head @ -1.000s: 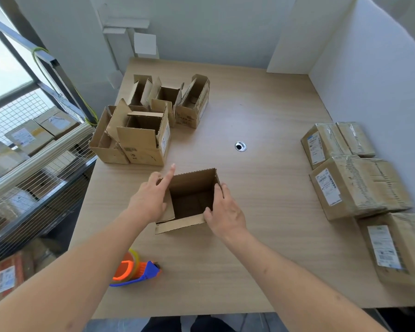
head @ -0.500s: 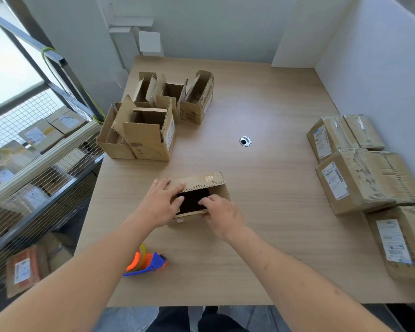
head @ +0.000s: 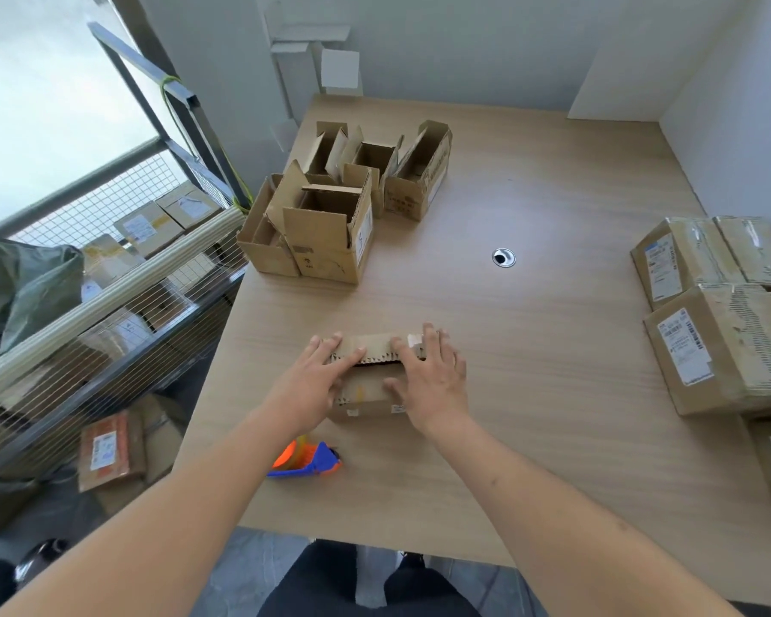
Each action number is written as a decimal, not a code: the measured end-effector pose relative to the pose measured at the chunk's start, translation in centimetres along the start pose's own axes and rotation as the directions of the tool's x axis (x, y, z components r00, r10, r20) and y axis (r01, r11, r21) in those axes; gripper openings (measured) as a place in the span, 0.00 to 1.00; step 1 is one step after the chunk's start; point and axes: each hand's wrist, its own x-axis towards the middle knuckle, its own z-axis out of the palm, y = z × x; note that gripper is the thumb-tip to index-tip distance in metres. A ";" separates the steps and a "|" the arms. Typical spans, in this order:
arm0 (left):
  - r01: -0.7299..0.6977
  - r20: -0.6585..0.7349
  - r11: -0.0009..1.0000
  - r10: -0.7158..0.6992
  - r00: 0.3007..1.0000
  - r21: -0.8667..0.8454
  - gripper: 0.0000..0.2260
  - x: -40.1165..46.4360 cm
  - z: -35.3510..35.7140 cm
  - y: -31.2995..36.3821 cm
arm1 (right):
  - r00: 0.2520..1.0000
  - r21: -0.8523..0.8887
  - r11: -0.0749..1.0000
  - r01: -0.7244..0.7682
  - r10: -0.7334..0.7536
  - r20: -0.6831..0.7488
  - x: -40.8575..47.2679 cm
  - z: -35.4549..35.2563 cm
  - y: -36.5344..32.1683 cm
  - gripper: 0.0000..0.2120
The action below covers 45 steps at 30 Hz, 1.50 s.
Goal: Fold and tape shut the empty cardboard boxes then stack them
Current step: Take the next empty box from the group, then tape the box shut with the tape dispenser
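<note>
Head view: wood tabletop (head: 553, 340), white walls. Small box (head: 370, 376) near front edge, long axis left-right; left hand (head: 312, 385) and right hand (head: 432, 380) flat, pressing flaps down.

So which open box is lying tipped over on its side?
The open box farthest back on the right of the open group, nearest the table's middle. Its opening faces sideways, while the other open boxes stand upright with flaps pointing up.

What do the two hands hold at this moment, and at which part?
Both hands press on the small cardboard box: the left hand and the right hand lie with straight fingers on its folded top flaps, holding them shut. Nothing is gripped or lifted.
</note>
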 end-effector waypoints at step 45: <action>-0.442 -0.355 0.897 0.418 0.836 0.017 0.33 -8.5 -3.3 -11.2 | 0.978 0.126 0.976 -0.180 0.191 -0.082 -0.8 5.8 -5.1 0.24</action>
